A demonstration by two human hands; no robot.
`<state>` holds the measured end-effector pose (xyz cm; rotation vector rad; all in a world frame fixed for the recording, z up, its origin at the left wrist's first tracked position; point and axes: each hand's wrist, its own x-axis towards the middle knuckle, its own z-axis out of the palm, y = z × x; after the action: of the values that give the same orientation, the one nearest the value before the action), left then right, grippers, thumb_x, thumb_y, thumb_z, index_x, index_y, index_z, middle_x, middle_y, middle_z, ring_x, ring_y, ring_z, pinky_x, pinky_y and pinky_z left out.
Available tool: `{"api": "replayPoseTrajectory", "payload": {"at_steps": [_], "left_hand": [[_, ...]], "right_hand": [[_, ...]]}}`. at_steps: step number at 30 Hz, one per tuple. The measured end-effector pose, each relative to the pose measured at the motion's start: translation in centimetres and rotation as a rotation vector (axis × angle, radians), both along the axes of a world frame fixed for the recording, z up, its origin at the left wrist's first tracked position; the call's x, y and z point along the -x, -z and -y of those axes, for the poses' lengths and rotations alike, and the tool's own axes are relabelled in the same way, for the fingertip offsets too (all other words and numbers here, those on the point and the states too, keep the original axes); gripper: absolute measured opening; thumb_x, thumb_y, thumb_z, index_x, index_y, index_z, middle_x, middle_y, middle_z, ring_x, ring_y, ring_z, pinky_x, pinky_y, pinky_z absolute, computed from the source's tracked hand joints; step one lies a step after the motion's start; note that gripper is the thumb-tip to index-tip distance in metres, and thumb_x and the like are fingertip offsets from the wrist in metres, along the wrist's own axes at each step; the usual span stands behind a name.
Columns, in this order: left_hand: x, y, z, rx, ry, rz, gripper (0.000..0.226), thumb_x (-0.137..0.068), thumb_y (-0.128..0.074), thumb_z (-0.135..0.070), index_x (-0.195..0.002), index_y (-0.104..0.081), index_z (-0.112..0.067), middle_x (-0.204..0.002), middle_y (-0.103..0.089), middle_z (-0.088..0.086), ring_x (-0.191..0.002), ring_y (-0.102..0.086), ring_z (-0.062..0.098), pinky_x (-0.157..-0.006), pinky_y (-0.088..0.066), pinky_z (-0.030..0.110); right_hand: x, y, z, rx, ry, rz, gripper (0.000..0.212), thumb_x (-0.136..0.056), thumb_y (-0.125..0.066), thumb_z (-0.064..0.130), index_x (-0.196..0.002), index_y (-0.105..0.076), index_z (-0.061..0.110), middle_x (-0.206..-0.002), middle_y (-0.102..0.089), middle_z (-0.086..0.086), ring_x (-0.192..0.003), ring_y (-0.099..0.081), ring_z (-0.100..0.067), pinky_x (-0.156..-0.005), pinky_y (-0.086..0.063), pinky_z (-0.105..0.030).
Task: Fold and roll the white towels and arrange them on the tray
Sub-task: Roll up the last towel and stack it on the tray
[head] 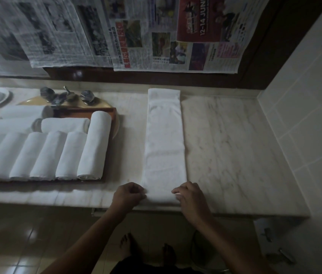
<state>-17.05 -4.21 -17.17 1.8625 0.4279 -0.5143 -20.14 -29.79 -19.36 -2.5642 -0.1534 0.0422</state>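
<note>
1. Here, a long folded towel (pixel 165 143) is lying flat on the marble counter (pixel 235 155), running from twelve o'clock down to six o'clock, with its near end sitting at the counter's front edge.
2. The left hand (pixel 128 196) is curling its fingers tight and pinching the towel's near corner at seven o'clock.
3. The right hand (pixel 190 196) is bending its fingers over the near corner at five o'clock and holding that edge.
4. At nine o'clock from the towel, well apart from it, a wooden tray (pixel 77 110) is carrying rolled towels (pixel 47 155). One row is lying side by side along the near side, and more are lying crosswise behind.
5. Taps (pixel 65 95) are standing at eleven o'clock from the tray.
6. Newspapers (pixel 156 32) are hanging on the wall at twelve o'clock.
</note>
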Motion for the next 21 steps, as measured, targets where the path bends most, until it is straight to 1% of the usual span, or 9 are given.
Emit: {"api": "replayPoseTrajectory", "payload": {"at_steps": [2, 5, 8, 10, 12, 14, 16, 18, 21], "left_hand": [[0.1, 0.0, 0.4, -0.052, -0.003, 0.018, 0.013, -0.079, -0.084, -0.005, -0.086, -0.078, -0.013, -0.080, -0.078, 0.004, -0.079, -0.075, 0.030, -0.076, -0.061, 0.048], [0.4, 0.0, 1.1, -0.144, 0.018, 0.096, 0.008, -0.084, -0.082, -0.014, -0.088, -0.076, -0.018, -0.081, -0.076, 0.000, -0.077, -0.073, 0.020, -0.073, -0.062, 0.041], [1.5, 0.7, 1.6, -0.466, 0.178, 0.488, 0.010, -0.092, -0.074, -0.022, -0.101, -0.071, -0.023, -0.100, -0.069, -0.006, -0.088, -0.064, 0.012, -0.075, -0.056, 0.032], [2.9, 2.0, 2.3, -0.675, 0.505, 0.742, 0.032, -0.089, -0.069, -0.014, -0.120, -0.067, -0.019, -0.121, -0.066, 0.002, -0.109, -0.062, 0.019, -0.091, -0.054, 0.036], [4.2, 3.3, 3.3, -0.783, 0.743, 0.885, 0.063, -0.076, -0.066, -0.003, -0.138, -0.059, -0.013, -0.141, -0.059, 0.011, -0.129, -0.058, 0.030, -0.110, -0.044, 0.047], [4.3, 3.7, 3.4, -0.862, 0.806, 0.897, 0.084, -0.065, -0.061, 0.004, -0.147, -0.046, -0.007, -0.153, -0.049, 0.016, -0.141, -0.048, 0.035, -0.117, -0.028, 0.052], [3.3, 3.8, 2.9, -0.901, 0.818, 0.839, 0.095, -0.058, -0.064, 0.009, -0.149, -0.040, -0.004, -0.155, -0.044, 0.019, -0.144, -0.044, 0.038, -0.119, -0.024, 0.054], [2.3, 4.0, 2.2, -0.888, 0.862, 0.808, 0.100, -0.054, -0.072, 0.010, -0.148, -0.040, -0.002, -0.150, -0.049, 0.021, -0.137, -0.051, 0.041, -0.118, -0.037, 0.056], [1.6, 3.6, 1.8, -0.748, 0.913, 0.789, 0.089, -0.067, -0.077, 0.005, -0.148, -0.040, -0.005, -0.142, -0.050, 0.015, -0.128, -0.055, 0.034, -0.106, -0.051, 0.050]], "right_hand": [[1.2, 0.6, -1.0, 0.077, -0.083, 0.102, 0.044, -0.078, -0.064, -0.001, -0.112, -0.075, 0.025, -0.107, -0.063, 0.006, -0.100, -0.057, -0.019, -0.078, -0.052, -0.034], [3.5, 1.1, -2.4, 0.149, -0.129, 0.244, 0.042, -0.081, -0.053, 0.010, -0.118, -0.072, 0.020, -0.118, -0.065, -0.001, -0.105, -0.060, -0.025, -0.085, -0.052, -0.038], [4.6, 2.1, -2.9, 0.228, -0.142, 0.296, 0.046, -0.088, -0.047, 0.010, -0.129, -0.067, 0.011, -0.132, -0.063, -0.011, -0.115, -0.061, -0.033, -0.101, -0.048, -0.046], [4.7, 3.2, -2.5, 0.260, -0.167, 0.304, 0.049, -0.089, -0.050, 0.008, -0.137, -0.062, 0.007, -0.140, -0.059, -0.014, -0.122, -0.057, -0.037, -0.110, -0.039, -0.049], [4.5, 3.8, -2.2, 0.282, -0.197, 0.291, 0.059, -0.086, -0.054, 0.006, -0.144, -0.055, 0.005, -0.146, -0.054, -0.015, -0.130, -0.052, -0.038, -0.115, -0.033, -0.050], [4.2, 3.9, -2.1, 0.301, -0.218, 0.283, 0.062, -0.086, -0.052, 0.006, -0.147, -0.052, 0.006, -0.148, -0.053, -0.014, -0.134, -0.050, -0.036, -0.117, -0.032, -0.051], [3.5, 3.7, -2.0, 0.305, -0.227, 0.276, 0.058, -0.089, -0.054, 0.008, -0.147, -0.052, 0.007, -0.148, -0.054, -0.014, -0.134, -0.050, -0.036, -0.116, -0.036, -0.053], [2.8, 3.6, -2.0, 0.315, -0.233, 0.259, 0.051, -0.095, -0.055, 0.013, -0.146, -0.054, 0.007, -0.146, -0.055, -0.015, -0.132, -0.053, -0.036, -0.114, -0.041, -0.053], [1.8, 2.7, -1.8, 0.295, -0.228, 0.236, 0.044, -0.097, -0.048, 0.019, -0.137, -0.063, 0.009, -0.136, -0.063, -0.012, -0.120, -0.062, -0.032, -0.104, -0.051, -0.048]]}}
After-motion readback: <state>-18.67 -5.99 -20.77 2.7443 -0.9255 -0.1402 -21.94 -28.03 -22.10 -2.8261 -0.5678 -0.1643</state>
